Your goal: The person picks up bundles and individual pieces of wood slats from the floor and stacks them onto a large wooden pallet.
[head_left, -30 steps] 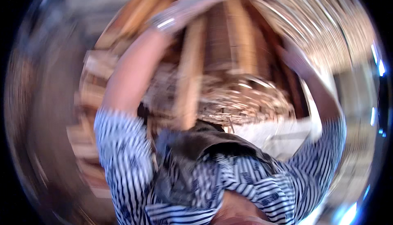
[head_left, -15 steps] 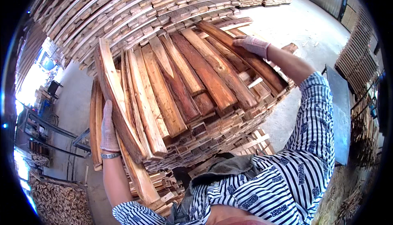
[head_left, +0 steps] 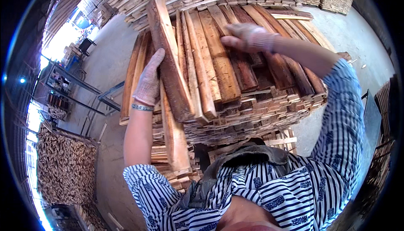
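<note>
Head view: right hand [head_left: 246, 37], blurred, shifted from right edge of stack [head_left: 252, 115] to over middle planks [head_left: 223, 71]; grip cannot be told. Left hand [head_left: 148, 81] still against bark-sided plank [head_left: 170, 63] near stack's left edge, closure unclear. Plank immediately right of palm; long, red-brown bark, pale sawn face.
</note>
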`<state>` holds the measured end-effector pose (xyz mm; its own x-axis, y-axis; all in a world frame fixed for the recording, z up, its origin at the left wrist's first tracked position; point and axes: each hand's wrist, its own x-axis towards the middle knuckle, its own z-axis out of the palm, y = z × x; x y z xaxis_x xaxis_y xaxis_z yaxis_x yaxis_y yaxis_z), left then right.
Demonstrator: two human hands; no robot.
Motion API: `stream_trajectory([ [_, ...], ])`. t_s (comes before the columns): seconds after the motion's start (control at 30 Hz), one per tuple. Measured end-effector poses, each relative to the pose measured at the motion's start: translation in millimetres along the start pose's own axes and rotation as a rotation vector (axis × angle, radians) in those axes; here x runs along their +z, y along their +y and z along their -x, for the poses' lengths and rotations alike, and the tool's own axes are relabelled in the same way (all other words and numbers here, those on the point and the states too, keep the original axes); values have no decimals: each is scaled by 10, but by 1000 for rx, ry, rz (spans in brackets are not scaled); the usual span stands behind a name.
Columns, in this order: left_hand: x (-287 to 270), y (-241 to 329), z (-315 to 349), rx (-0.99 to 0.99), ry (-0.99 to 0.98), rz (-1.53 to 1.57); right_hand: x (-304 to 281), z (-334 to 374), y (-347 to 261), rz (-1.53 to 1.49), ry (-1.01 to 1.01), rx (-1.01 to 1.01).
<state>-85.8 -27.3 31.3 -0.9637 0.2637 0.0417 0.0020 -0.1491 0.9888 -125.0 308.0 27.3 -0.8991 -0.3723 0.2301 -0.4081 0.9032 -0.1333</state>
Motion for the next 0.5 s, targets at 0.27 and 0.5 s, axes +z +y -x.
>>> stream_trajectory([
  [0.27,173,40,-5,21,-10,95,131,-289,-1319,-767,102,333],
  [0.5,461,300,342,80,-24,208,-372,-47,-1327,-850,170,251],
])
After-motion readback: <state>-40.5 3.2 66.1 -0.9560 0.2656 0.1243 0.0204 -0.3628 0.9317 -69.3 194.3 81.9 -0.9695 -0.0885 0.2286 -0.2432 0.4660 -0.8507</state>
